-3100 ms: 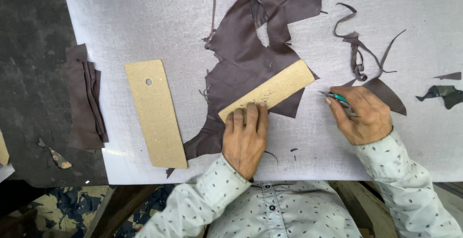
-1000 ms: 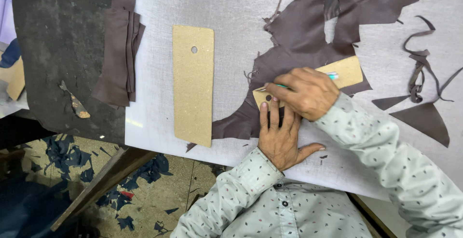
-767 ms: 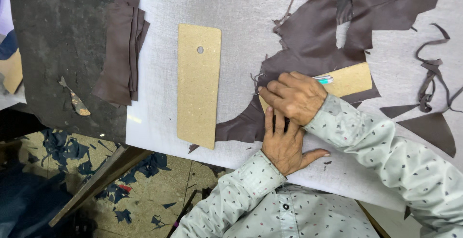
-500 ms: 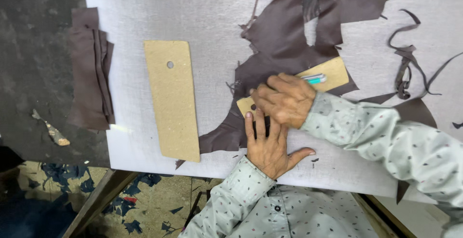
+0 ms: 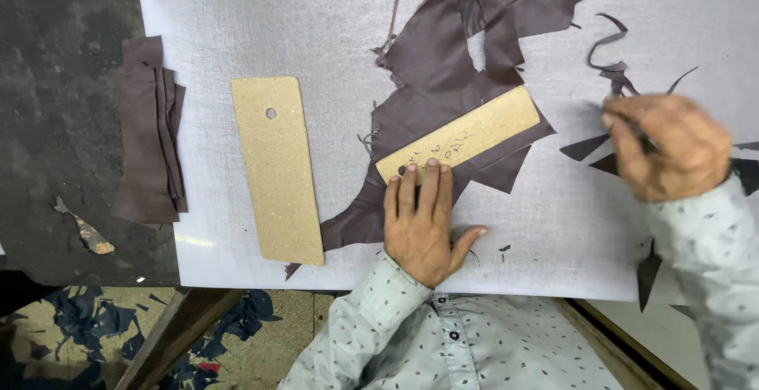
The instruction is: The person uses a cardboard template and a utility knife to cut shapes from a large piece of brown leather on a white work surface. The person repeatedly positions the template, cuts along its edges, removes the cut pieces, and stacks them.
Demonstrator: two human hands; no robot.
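Here the left hand (image 5: 423,224) lies flat, fingers (image 5: 427,188) stretched out and close together. The fingertips press on the near end of a long tan cardboard strip (image 5: 462,133). It grips nothing; it just pushes down. The strip lies slanted on a big dark brown piece of leather (image 5: 443,66), which is spread over a pale grey board (image 5: 300,18). There is faint handwriting on the strip.

The right hand (image 5: 668,149) is off to the right, well apart from the strip, and looks blurry. Its fingers are curled in, but I cannot tell if they hold anything. Thin brown scraps (image 5: 613,66) curl beside it.

A second tan cardboard strip with a small round hole (image 5: 277,170) lies to the left. A folded pile of brown pieces (image 5: 150,153) sits on the dark table (image 5: 55,81).
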